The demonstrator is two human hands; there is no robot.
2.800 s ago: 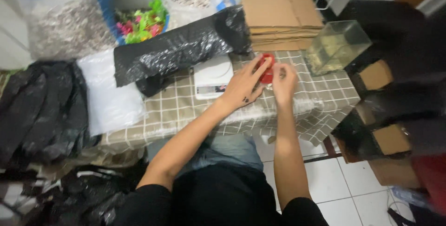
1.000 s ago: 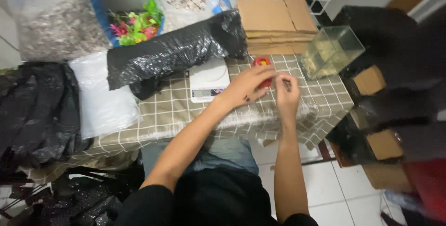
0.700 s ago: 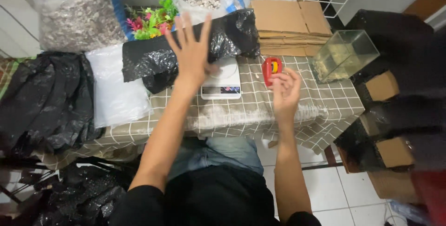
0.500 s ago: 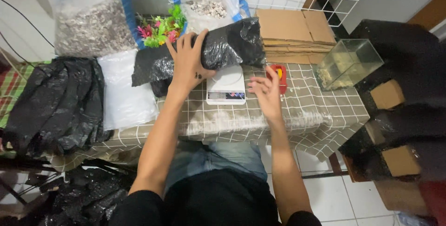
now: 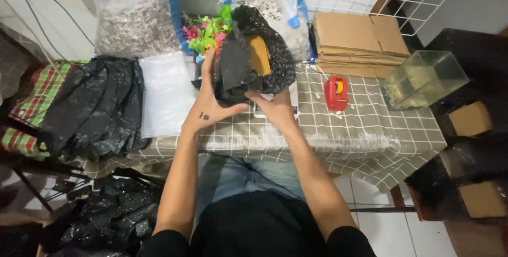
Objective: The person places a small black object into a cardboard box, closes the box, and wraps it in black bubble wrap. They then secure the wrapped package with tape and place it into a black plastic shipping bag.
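A bundle wrapped in black plastic (image 5: pixel 238 64) stands tipped up on end at the middle of the table, with brown cardboard (image 5: pixel 259 53) showing through its open side. My left hand (image 5: pixel 208 103) lies flat against the bundle's left side, thumb under its lower edge. My right hand (image 5: pixel 275 110) grips the lower right corner. A white scale is mostly hidden beneath the bundle and my right hand. A red tape dispenser (image 5: pixel 336 92) lies on the checked tablecloth (image 5: pixel 365 130), to the right of my hands and untouched.
A small glass tank (image 5: pixel 423 77) stands at the right; flat cardboard sheets (image 5: pixel 354 37) are stacked behind. Black bags (image 5: pixel 95 103) and a white bag (image 5: pixel 166 93) lie at the left. Gravel bags (image 5: pixel 137 24) and plastic plants (image 5: pixel 203 30) line the back. Boxes (image 5: pixel 471 119) stand right of the table.
My hands have left the red tape dispenser, which now lies on the cloth. Both moved left to the black bundle, which went from lying flat to tipped up on end.
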